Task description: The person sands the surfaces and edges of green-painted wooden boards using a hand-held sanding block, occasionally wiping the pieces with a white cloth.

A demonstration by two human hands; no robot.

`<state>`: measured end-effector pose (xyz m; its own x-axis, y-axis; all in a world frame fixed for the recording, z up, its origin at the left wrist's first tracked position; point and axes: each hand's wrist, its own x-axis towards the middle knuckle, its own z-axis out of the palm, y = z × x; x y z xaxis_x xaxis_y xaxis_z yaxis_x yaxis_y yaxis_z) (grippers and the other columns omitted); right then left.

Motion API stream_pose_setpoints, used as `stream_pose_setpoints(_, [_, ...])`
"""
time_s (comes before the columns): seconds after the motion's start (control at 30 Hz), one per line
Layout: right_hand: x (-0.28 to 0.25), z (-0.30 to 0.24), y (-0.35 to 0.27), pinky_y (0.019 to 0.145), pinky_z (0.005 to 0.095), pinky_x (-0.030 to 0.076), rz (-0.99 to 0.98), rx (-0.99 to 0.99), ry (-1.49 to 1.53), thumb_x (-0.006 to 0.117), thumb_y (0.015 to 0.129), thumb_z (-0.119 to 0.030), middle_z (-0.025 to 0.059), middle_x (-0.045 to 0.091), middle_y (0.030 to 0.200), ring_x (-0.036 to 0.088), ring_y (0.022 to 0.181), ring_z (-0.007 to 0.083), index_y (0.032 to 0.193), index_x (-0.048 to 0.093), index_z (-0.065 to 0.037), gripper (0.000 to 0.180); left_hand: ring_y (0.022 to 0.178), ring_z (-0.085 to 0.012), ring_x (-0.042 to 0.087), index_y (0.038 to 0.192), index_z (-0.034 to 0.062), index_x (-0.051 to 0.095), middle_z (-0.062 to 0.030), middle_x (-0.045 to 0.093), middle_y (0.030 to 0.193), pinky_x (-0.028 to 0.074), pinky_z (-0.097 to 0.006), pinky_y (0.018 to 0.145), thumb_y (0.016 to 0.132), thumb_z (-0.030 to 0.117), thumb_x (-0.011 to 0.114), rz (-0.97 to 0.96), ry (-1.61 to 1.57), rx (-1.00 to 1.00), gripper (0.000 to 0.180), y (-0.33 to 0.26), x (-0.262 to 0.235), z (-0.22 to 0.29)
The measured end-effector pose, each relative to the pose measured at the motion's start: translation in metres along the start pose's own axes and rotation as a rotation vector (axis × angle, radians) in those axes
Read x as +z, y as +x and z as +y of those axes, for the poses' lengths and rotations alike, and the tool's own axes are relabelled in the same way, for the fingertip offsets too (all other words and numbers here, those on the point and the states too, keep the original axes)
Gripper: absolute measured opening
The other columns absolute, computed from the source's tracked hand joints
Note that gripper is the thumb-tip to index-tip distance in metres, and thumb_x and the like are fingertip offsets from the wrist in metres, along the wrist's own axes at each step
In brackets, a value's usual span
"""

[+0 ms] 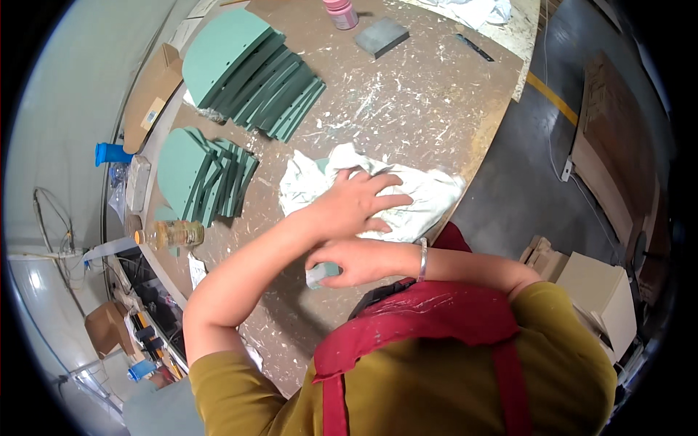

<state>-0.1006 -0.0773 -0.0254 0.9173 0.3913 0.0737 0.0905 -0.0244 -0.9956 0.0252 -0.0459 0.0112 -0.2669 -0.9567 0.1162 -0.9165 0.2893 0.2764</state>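
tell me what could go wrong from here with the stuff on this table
The white cloth under the left hand reaches close to the right edge of the table, so it might slip off if pushed that way. The orange-capped bottle is near the left edge and could be knocked by the left arm. The nearer stack of green pieces looks uneven, so a bump might make it slide.

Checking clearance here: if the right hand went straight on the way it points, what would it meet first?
Pointing left, the right hand would probably first meet the bare left forearm; depth is unclear, so it might pass underneath.
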Motion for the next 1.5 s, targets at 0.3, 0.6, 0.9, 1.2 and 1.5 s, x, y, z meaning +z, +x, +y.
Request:
stream_pose_setpoints(0.3, [-0.002, -0.010, 0.000, 0.089, 0.0450, 0.050, 0.015, -0.032, -0.140, 0.070, 0.086, -0.025, 0.0137, 0.059, 0.111, 0.061, 0.104, 0.0368, 0.113, 0.062, -0.006, 0.034, 0.110, -0.0405, 0.062, 0.123, 0.0050, 0.064, -0.0203, 0.065, 0.121, 0.050, -0.045, 0.094, 0.099, 0.032, 0.057, 0.221, -0.152, -0.879, 0.037, -0.027, -0.009, -0.091])
stream_pose_setpoints(0.6, [-0.006, -0.009, 0.003, 0.087, 0.0410, 0.050, 0.046, -0.104, -0.090, 0.071, 0.086, -0.022, 0.0131, 0.060, 0.108, 0.062, 0.101, 0.0341, 0.113, 0.064, -0.006, 0.032, 0.112, -0.0450, 0.063, 0.128, 0.0014, 0.062, -0.0286, 0.067, 0.116, 0.048, -0.046, 0.096, 0.097, 0.039, 0.056, 0.019, -0.260, -1.429, 0.050, -0.181, -0.026, -0.006])
stream_pose_setpoints(0.9, [-0.091, -0.026, -0.039, 0.083, 0.0256, 0.050, 0.682, 0.034, 0.476, 0.065, 0.094, -0.019, 0.0051, 0.067, 0.105, 0.062, 0.092, 0.0099, 0.122, 0.063, 0.000, 0.034, 0.078, -0.0324, 0.066, 0.099, -0.0014, 0.069, -0.0188, 0.069, 0.085, 0.051, -0.041, 0.072, 0.095, 0.032, 0.064, 0.508, -0.415, -1.432, 0.034, -0.134, -0.017, 0.089])
stream_pose_setpoints(1.2, [-0.109, -0.010, -0.044, 0.095, 0.0323, 0.049, 0.743, 0.029, 0.805, 0.059, 0.099, -0.014, 0.0073, 0.066, 0.114, 0.061, 0.106, 0.0154, 0.124, 0.059, 0.000, 0.029, 0.064, -0.0093, 0.053, 0.090, 0.0047, 0.057, 0.0007, 0.055, 0.073, 0.046, -0.026, 0.058, 0.099, 0.037, 0.065, 0.678, -1.003, -1.433, 0.034, -0.126, 0.056, 0.102])
stream_pose_setpoints(1.5, [-0.119, 0.003, -0.062, 0.093, 0.0373, 0.051, 0.742, 0.074, 0.884, 0.057, 0.101, -0.017, 0.0080, 0.064, 0.113, 0.060, 0.103, 0.0174, 0.123, 0.058, -0.001, 0.027, 0.069, -0.0080, 0.056, 0.095, 0.0093, 0.059, 0.0015, 0.060, 0.082, 0.047, -0.024, 0.060, 0.103, 0.035, 0.058, 0.713, -1.278, -1.509, 0.027, -0.139, 0.030, 0.116])
